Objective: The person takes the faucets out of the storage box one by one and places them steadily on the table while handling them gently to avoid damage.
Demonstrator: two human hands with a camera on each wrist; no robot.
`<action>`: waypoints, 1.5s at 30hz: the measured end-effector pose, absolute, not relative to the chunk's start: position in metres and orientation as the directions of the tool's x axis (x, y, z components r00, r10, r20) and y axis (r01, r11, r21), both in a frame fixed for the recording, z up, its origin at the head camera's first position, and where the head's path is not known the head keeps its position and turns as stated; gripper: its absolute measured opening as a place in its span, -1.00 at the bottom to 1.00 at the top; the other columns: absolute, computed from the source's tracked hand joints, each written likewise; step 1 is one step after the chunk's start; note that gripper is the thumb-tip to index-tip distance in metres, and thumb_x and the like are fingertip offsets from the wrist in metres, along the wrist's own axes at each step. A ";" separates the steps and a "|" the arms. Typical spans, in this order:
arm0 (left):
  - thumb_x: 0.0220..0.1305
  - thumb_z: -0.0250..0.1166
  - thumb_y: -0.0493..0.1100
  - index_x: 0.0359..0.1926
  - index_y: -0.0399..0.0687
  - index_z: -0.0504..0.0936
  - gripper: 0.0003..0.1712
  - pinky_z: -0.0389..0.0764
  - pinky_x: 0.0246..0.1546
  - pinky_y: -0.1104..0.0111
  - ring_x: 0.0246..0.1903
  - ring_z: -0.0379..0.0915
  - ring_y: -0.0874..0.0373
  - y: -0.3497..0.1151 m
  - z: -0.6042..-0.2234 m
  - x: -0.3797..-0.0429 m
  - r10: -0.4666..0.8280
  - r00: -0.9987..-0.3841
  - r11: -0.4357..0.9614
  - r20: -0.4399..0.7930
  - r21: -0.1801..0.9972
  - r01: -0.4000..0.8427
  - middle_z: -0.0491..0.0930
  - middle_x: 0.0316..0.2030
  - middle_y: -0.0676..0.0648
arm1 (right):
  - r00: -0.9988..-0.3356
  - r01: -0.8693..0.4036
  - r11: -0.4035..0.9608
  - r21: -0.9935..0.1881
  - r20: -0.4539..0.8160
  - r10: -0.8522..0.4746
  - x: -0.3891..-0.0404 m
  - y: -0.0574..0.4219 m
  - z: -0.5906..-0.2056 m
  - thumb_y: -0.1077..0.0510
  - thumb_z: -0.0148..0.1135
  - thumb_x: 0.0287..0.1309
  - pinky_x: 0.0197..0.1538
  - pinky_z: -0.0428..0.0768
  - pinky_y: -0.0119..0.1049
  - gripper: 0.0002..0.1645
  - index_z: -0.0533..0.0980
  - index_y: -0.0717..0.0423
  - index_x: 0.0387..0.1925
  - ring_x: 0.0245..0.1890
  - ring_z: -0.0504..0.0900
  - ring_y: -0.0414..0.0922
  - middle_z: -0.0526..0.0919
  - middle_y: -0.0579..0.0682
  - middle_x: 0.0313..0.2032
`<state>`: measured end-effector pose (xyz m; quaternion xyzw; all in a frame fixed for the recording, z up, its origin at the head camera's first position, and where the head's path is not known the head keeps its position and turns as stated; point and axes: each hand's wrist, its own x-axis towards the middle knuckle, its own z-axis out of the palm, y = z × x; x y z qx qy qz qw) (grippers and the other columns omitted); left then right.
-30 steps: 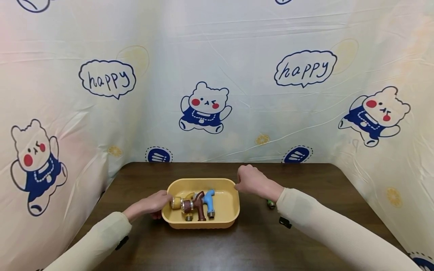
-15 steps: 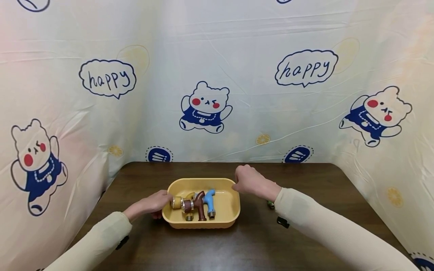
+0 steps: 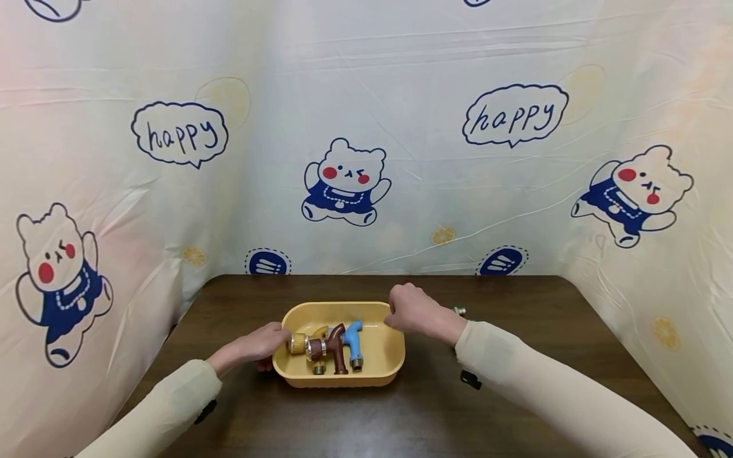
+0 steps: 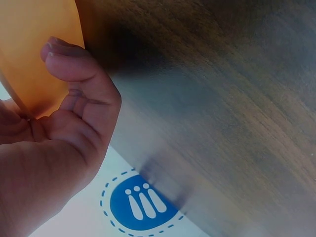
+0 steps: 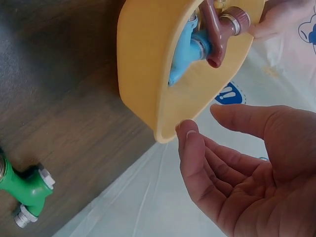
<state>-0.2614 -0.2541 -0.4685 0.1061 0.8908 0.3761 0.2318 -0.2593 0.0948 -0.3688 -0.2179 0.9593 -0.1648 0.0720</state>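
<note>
My left hand holds the left wall of a yellow plastic tray; in the left wrist view its fingers bend round that wall. Inside the tray lie a brown tap, a blue tap and a yellow tap, grouped toward the left. My right hand hovers by the tray's back right corner, fingers loosely bent, with a gap between thumb and fingertips and nothing held. A green tap with metal ends lies on the table to the right, mostly hidden by the right arm in the head view.
The brown wooden table runs under everything. Printed cloth hangs round its back and sides.
My right hand has drifted a little left and slightly down toward the tray's corner. A metal end of the green tap now shows behind the right wrist. The left hand and tray stay put.
</note>
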 end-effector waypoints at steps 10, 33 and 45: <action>0.46 -0.05 -0.08 -0.20 -0.22 0.52 -0.69 0.52 -0.81 0.24 -0.78 0.50 0.03 -0.275 -0.520 -0.293 0.319 -0.878 0.686 -0.358 0.726 -0.047 0.62 -0.64 -0.20 | -0.896 -0.362 0.858 -0.365 -0.117 -0.428 -0.260 0.086 -0.376 0.15 0.44 0.27 -0.62 0.34 -0.39 -0.63 0.57 0.10 -0.63 -0.73 0.33 -0.21 0.36 -0.10 -0.74; 0.50 -0.08 -0.04 -0.16 -0.22 0.53 -0.64 0.59 -0.76 0.16 -0.73 0.57 0.02 -0.285 -0.537 -0.308 0.367 -0.849 0.684 -0.379 0.729 -0.030 0.65 -0.61 -0.19 | -0.867 -0.418 0.842 -0.341 -0.127 -0.482 -0.254 0.066 -0.385 0.14 0.45 0.25 -0.65 0.18 -0.38 -0.39 0.33 0.02 -0.82 -0.79 0.14 -0.24 0.12 -0.20 -0.83; 0.43 -0.07 -0.17 -0.30 -0.26 0.51 -0.70 0.41 -0.78 0.38 -0.79 0.35 0.18 -0.235 -0.446 -0.244 0.249 -0.909 0.719 -0.335 0.693 -0.059 0.54 -0.71 -0.09 | -0.855 -0.439 0.830 -0.345 -0.123 -0.504 -0.254 0.059 -0.384 0.14 0.42 0.27 -0.65 0.17 -0.37 -0.39 0.33 0.00 -0.82 -0.80 0.08 -0.26 0.09 -0.21 -0.83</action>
